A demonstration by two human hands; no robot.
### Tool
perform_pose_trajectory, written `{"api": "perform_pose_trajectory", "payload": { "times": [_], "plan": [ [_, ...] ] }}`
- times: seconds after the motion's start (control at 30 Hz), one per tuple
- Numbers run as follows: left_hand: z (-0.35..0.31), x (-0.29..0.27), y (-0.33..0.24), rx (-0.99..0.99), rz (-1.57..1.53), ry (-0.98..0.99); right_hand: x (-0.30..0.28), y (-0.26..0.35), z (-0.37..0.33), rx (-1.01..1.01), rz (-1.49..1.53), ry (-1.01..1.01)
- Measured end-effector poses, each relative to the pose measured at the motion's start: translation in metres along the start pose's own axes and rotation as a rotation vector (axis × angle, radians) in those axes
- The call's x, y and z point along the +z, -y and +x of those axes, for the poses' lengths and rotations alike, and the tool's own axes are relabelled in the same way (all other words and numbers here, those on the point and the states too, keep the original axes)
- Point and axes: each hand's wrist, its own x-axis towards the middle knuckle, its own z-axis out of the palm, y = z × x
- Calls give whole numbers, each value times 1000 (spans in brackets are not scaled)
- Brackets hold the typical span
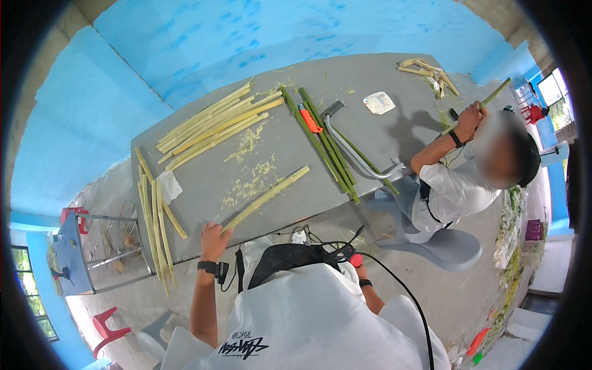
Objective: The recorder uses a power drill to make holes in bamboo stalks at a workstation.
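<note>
My left hand (214, 241) is closed around the near end of a peeled, pale yellow-green stalk (265, 198), bamboo-like. The stalk slants away to the right over the table's front edge. Low by my waist, my right hand (362, 270) is partly hidden by my shirt; a small red rounded thing (356, 260) shows at its fingers, its kind unclear. Beyond the held stalk lie pale shavings (246, 179). Green stalks (324, 145) lie on the table to the right, with an orange-handled tool (311, 121) on them and a grey-framed hacksaw (353, 147) beside them.
Peeled stalks lie in a pile (216, 123) at the far left and another bundle (155, 213) overhangs the grey table's (209, 194) left front. At right a seated person (456, 197) holds a green stalk (495, 92). A black cable (394, 277) crosses beside me.
</note>
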Motion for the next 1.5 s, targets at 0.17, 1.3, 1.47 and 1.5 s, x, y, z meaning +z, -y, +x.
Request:
{"api": "perform_pose_trajectory", "payload": {
  "times": [0.17,1.3,1.47,1.5],
  "plan": [
    [9,-10,-21,-28,34,-16,6,-30,8,-57,15,-73],
    [16,19,2,76,-10,31,12,16,-30,-59,99,-38],
    [33,-11,7,-64,-4,38,2,47,-66,154,139,69],
    [45,-14,5,-9,-71,-43,1,22,-62,165,204,91]
  ]
}}
